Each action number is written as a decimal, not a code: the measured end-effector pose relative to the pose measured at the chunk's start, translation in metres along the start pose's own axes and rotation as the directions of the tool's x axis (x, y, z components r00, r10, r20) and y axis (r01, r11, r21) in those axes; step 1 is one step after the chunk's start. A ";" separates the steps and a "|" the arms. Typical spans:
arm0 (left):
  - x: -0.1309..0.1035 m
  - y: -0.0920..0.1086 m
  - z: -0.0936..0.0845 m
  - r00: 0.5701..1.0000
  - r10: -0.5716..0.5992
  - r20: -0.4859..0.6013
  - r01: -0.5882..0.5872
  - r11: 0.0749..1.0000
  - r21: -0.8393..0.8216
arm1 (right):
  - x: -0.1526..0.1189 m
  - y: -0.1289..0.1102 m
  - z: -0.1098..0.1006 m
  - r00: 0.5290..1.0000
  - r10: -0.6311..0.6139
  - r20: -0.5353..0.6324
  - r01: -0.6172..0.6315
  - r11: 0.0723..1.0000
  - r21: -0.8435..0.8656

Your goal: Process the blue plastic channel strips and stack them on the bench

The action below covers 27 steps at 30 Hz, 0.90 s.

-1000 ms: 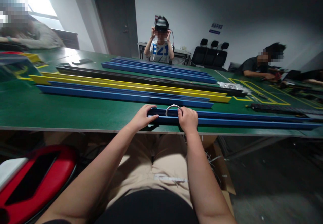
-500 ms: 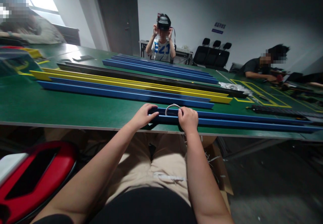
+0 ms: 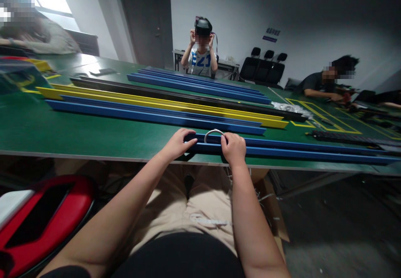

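Note:
Near the table's front edge lies a long blue channel rail, running off to the right. At its left end my left hand is closed around the rail, thumb on the near wall and fingers over the far one. My right hand is curled shut on a thin silvery-grey ring or cable loop. That loop arches up out of the channel, between my two hands. Its lower part is hidden by the rail's near wall and my fingers, so I cannot tell whether it is fastened to anything.
Beyond the rail lie another blue rail, yellow rails, black rails and a stack of blue rails. Clear plastic bags sit to the right. A red stool stands at lower left. Several people sit around the table.
The grey loop has shifted very slightly left. Both hands and the blue rail stay in place.

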<state>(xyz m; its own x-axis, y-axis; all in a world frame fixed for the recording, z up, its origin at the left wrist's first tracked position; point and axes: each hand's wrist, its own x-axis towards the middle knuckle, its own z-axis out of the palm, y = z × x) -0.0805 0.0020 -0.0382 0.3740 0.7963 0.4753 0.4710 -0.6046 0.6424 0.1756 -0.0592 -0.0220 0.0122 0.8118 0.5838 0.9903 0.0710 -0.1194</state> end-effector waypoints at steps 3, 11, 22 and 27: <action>-0.001 -0.002 0.001 1.000 0.011 -0.006 -0.011 1.000 0.000 | -0.002 0.000 -0.001 1.000 -0.016 -0.006 0.017 0.999 0.038; -0.002 0.002 -0.002 0.995 0.071 -0.069 -0.072 0.997 -0.009 | -0.007 -0.002 -0.006 0.993 -0.116 -0.032 0.120 0.973 0.196; -0.003 -0.001 -0.002 0.993 0.098 -0.063 -0.101 0.993 -0.060 | -0.007 -0.034 0.006 0.950 -0.306 0.067 0.284 0.932 0.226; -0.002 0.000 -0.001 0.993 0.105 -0.059 -0.109 0.992 -0.068 | -0.007 -0.029 0.010 0.959 -0.279 0.044 0.258 0.928 0.269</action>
<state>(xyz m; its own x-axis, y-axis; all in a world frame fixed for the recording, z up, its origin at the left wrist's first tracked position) -0.0825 0.0001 -0.0386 0.3737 0.7277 0.5752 0.3715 -0.6856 0.6261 0.1452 -0.0611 -0.0301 -0.2712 0.7846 0.5576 0.8847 0.4313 -0.1766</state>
